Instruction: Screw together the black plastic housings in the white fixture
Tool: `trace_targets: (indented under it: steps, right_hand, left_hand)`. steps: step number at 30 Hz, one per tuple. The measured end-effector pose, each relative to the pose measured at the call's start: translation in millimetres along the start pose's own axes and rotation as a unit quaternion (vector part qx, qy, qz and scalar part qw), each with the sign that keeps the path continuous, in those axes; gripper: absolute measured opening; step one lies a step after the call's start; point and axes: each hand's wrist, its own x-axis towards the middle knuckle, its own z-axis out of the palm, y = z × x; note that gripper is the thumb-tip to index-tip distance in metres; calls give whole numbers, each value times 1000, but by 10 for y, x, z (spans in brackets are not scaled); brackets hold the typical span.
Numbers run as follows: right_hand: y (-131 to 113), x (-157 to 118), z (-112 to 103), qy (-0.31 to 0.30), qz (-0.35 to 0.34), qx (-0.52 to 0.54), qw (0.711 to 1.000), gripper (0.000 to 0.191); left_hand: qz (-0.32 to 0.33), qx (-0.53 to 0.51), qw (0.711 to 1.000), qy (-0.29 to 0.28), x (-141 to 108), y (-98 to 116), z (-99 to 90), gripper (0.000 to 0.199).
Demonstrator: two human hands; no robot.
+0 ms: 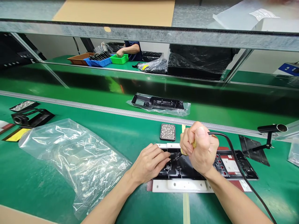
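Note:
My right hand (200, 148) is closed in a fist round the yellow padded handle of a corded tool that looks like a soldering iron (184, 151). Its dark tip points down and left into a long black plastic housing (187, 166). The housing lies open side up in a white fixture (179, 185). At the housing's left end is my left hand (150, 163), its fingers pressed together and dipping inside near the tool's tip. Whatever those fingertips pinch is hidden. A black cable (230, 146) runs from the tool over the housing's right part.
A small tray of tiny metal parts (167, 132) sits behind the fixture. Clear plastic bags (77, 158) cover the left. Another black housing (158, 102) lies on plastic beyond the rail. Black stands (268, 137) flank the bench. Across, a co-worker's hand (120, 53) reaches into a green bin (119, 59).

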Motion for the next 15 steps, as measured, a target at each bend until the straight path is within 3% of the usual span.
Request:
trace_targets:
  steps: [15]
  right_hand:
    - [-16,4,19,8,9,6,1000,44]
  left_hand:
    - [-1,1,1000,1,-8,13,-29,11]
